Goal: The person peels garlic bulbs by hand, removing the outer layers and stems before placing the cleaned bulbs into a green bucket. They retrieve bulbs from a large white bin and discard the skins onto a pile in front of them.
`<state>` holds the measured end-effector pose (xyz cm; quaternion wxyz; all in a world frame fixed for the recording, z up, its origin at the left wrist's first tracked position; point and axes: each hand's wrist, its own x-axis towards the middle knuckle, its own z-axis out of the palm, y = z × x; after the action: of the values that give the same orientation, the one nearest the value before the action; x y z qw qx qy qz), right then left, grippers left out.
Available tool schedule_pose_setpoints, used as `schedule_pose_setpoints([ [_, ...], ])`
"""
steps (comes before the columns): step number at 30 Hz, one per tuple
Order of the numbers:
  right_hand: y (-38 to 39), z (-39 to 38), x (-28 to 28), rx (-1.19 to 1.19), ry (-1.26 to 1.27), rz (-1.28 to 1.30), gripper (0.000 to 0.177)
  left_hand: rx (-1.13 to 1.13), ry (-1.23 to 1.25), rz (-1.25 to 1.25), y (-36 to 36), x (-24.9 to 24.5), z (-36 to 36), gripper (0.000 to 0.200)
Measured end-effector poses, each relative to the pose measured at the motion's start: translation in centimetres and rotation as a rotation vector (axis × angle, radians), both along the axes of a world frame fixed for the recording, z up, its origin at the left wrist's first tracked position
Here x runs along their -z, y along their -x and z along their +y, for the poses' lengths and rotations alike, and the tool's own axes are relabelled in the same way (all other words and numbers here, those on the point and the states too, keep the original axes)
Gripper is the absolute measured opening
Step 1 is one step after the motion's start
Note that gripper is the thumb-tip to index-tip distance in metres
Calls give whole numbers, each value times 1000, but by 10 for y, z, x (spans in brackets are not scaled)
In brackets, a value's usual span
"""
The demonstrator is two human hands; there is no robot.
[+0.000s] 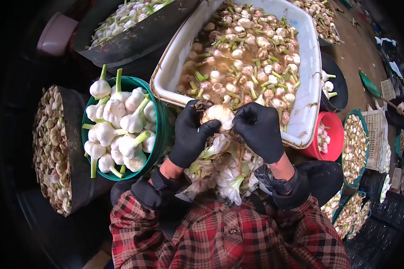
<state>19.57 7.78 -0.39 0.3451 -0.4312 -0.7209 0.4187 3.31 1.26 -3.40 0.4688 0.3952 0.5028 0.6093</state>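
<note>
Red plaid shirt (231,237) lies nearest. Beyond it, the left hand (187,134) has its grip clamped on a garlic bulb (219,116) by the white tub (309,67); the right hand (259,130) has its fingers bunched together beside the bulb, pinching what I cannot tell.

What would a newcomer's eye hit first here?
Probably the big white rectangular plastic tub at top centre, holding garlic bulbs in brownish water. At its near edge, the black-gloved left hand holds a pale round garlic bulb, the black-gloved right hand close beside it. Left of the hands stands a round green plastic bucket heaped with white garlic.
</note>
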Motion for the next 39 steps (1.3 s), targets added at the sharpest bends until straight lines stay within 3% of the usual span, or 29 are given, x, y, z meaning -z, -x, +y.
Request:
schedule_pose_setpoints([
  [5, -21, 10, 8, 96, -4, -77, 8, 116, 10, -50, 6, 0, -1, 40],
  [7, -35, 15, 27, 184, -123, -138, 5, 239, 60, -373, 9, 0, -4, 49],
  [10, -49, 20, 29, 195, -283, -329, 9, 332, 102, -530, 13, 1, -3, 53],
  [12, -49, 18, 14, 167, -212, -283, 18, 305, 153, -533, 12, -4, -2, 52],
  [14, -37, 13, -2, -9, -348, -48, 23, 277, 207, -537, 10, -7, -3, 51],
  [16, -25, 4, -11, -68, -318, -27, 23, 331, 57, 8, 11, -7, -2, 46],
  [17, -20, 2, -11, -93, -319, -47, 21, 334, 59, 8, 15, 6, 1, 46],
  [19, -18, 1, -5, -101, -329, -77, 18, 175, -524, 957, 25, 45, 8, 46],
  [20, -19, 1, -4, -104, -328, -77, 18, 173, -521, 957, 23, 35, 6, 46],
  [22, -21, 1, -2, -130, -304, -103, 17, 434, 194, -289, 8, 5, -2, 42],
  [27, -18, -10, 9, -112, -430, -144, 13, 337, 155, -118, -2, 6, -5, 39],
  [29, -16, -13, 11, -107, -496, -170, 11, 399, 279, -43, 1, 5, -6, 38],
  [30, -16, -15, 12, -108, -486, -189, 10, 401, 280, -43, 2, 2, -6, 38],
  [32, -16, -16, 15, -107, -473, -210, 8, 494, 170, 191, 3, -5, -6, 40],
  [34, -17, -13, 22, -58, -358, -183, 6, 497, 100, 319, 1, -5, -6, 45],
  [36, -21, -9, 25, -76, -252, -175, 8, 461, -161, 447, -5, -12, -8, 53],
  [37, -24, -8, 25, -94, -147, -167, 11, 493, -97, 467, -1, -12, -8, 64],
  [39, -29, -7, 18, -112, -1, -59, 15, 435, -118, 425, 0, -6, -8, 69],
])
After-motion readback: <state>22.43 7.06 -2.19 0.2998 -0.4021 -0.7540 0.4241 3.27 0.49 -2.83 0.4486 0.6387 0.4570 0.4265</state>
